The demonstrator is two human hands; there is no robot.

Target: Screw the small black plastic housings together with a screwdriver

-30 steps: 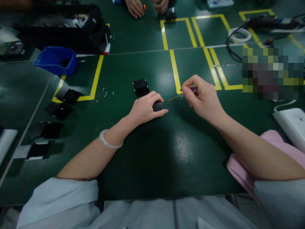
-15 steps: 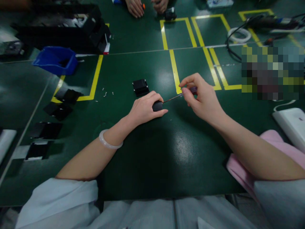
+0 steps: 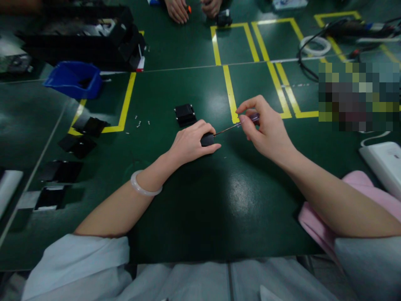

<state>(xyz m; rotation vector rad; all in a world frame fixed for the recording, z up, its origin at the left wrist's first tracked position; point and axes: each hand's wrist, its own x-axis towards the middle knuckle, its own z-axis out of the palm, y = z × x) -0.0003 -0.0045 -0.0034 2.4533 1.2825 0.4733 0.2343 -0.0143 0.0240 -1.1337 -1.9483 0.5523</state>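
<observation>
My left hand (image 3: 194,141) grips a small black block-shaped part (image 3: 207,139) on the green table, thumb on the near side and fingers over the top. In my right hand (image 3: 260,125) is a screwdriver (image 3: 230,128), its purple handle partly hidden by the fingers. The shaft points left, and its tip meets the right end of the black part. Just beyond my left hand lies another black part (image 3: 184,114) with bright bits at its corners. Several small screws (image 3: 138,123) are scattered to the left of it.
More black parts (image 3: 61,171) lie along the left. Behind them are a blue bin (image 3: 75,79) and a black tray (image 3: 78,46). A pink cloth (image 3: 316,221) and a white device (image 3: 382,163) are at right. Across the table, another person's hands (image 3: 178,9) show near a dark cylinder (image 3: 223,18).
Almost nothing differs. Both hands keep their places and the screwdriver tip stays against the black part; the whole view has shifted very slightly.
</observation>
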